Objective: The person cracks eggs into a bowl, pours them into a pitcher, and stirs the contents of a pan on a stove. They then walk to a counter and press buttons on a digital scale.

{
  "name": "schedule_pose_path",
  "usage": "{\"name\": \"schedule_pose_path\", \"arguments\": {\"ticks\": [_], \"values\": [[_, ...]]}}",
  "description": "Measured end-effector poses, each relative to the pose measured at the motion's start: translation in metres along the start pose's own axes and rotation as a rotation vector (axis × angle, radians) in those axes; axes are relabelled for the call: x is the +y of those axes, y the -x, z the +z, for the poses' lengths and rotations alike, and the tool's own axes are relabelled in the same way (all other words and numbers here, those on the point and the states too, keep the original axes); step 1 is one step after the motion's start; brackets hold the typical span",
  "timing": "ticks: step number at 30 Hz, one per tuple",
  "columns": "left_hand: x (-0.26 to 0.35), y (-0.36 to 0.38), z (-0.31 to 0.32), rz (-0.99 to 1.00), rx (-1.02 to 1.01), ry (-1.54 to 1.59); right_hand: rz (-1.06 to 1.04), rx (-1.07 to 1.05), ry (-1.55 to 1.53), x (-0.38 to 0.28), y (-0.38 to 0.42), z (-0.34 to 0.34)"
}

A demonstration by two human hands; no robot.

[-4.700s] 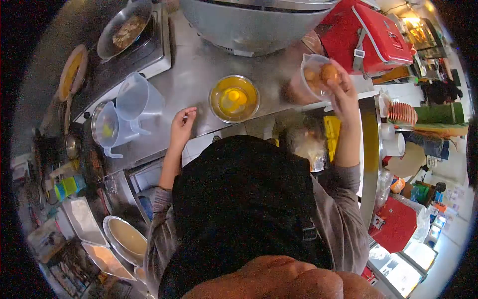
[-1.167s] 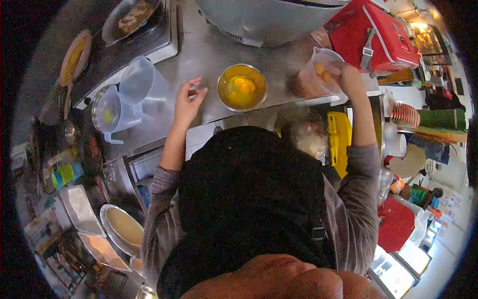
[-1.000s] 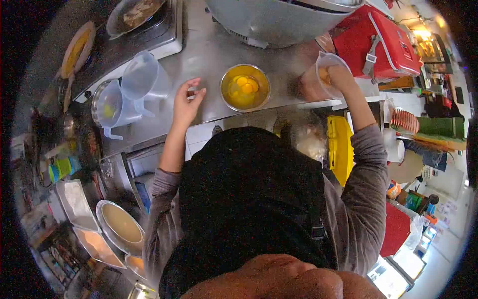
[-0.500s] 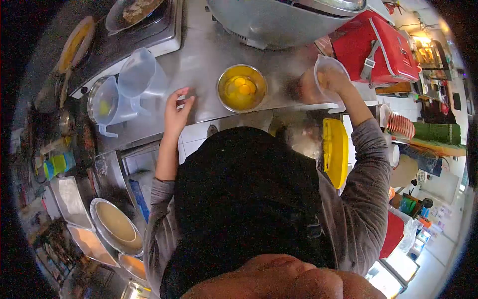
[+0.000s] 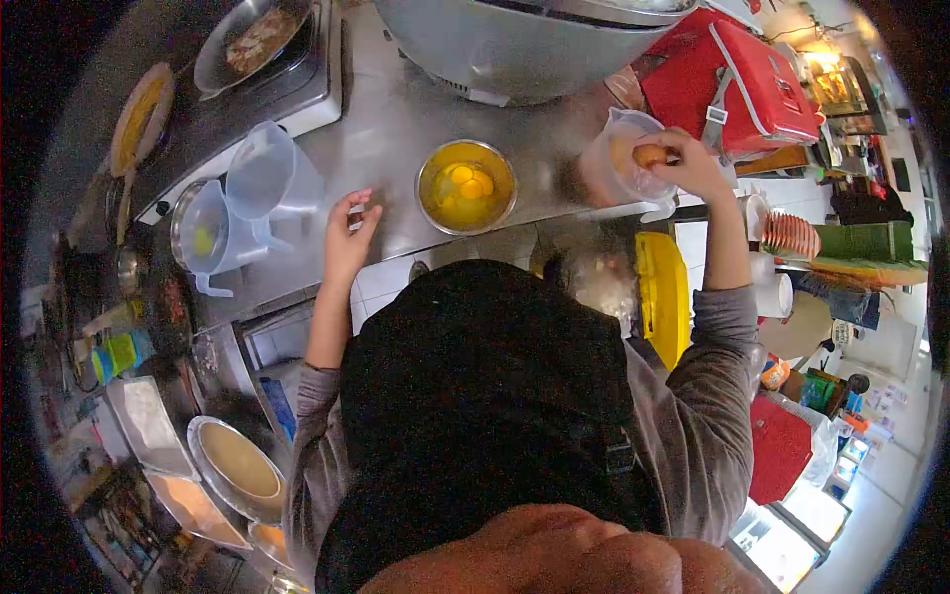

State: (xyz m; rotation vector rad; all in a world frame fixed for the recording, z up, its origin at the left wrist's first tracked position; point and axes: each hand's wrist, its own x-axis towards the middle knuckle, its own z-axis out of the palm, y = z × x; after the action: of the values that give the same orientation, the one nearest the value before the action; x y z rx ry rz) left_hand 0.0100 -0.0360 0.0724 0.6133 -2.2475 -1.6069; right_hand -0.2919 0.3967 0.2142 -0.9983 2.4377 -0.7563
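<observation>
Rest the empty left hand [image 5: 347,238], fingers slightly apart, at eleven o'clock, beside the metal bowl [image 5: 495,158] of opened eggs [image 5: 465,186] at twelve, and cradle the egg [image 5: 649,155] lightly in the right hand [image 5: 700,170], fingers clamped round it, at the plastic jug [image 5: 598,174], one o'clock.

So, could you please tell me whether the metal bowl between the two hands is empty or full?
Partly full: the bowl holds raw egg, with yellow yolks showing below its rim.
</observation>
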Motion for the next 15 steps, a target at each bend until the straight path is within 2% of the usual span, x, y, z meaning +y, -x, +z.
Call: {"name": "schedule_pose_path", "arguments": {"ticks": [3,9,12,15], "values": [[0.006,-0.001,0.000,-0.025,-0.010,-0.004,0.097,0.040,-0.302,-0.005,0.013,-0.003],[0.002,-0.005,0.003,0.016,-0.021,-0.006,0.044,0.300,-0.212,-0.006,0.022,0.013],[0.001,-0.005,0.003,-0.008,-0.037,-0.008,0.058,0.534,-0.059,0.000,0.022,0.024],[-0.008,-0.006,0.005,0.032,-0.025,-0.007,-0.034,0.671,-0.348,-0.045,0.024,0.036]]}}
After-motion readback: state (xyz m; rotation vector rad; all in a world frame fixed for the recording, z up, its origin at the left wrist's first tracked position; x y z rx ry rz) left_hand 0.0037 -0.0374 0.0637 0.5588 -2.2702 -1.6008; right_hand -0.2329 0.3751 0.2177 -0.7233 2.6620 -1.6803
